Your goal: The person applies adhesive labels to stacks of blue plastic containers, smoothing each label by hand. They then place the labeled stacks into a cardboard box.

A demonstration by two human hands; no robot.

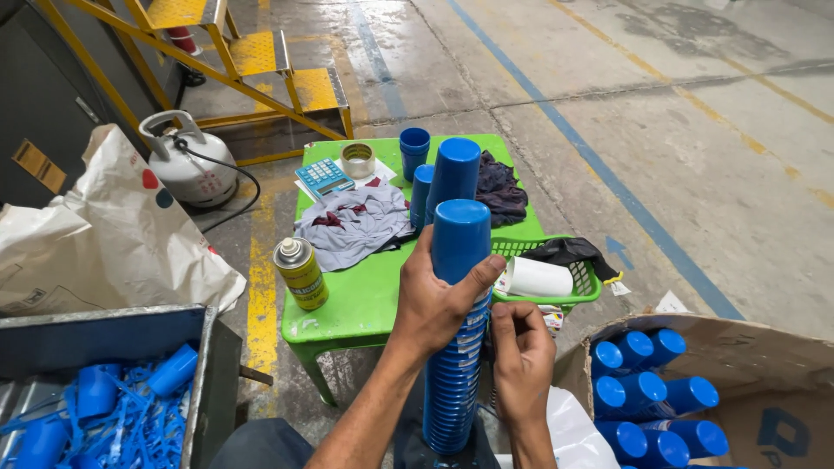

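My left hand [439, 300] is wrapped around the upper part of a tall stack of nested blue plastic cups [459, 252] held upright in front of me. My right hand [521, 352] rests against the right side of the same stack lower down, fingers curled at the cup rims. Behind it, more stacks of blue cups [452, 174] stand on a green plastic table [365, 295]. A cardboard box [764, 365] at lower right holds several stacks of blue cups [647, 391] lying on their sides.
On the green table are a yellow spray can [301, 274], crumpled cloths [352, 221], a calculator [323, 176], a tape roll [357, 160] and a green basket [556, 278]. A metal bin with blue plastic scraps [104, 399] sits lower left. A gas cylinder [187, 161], a white sack [104, 234] and yellow steps [252, 61] stand beyond.
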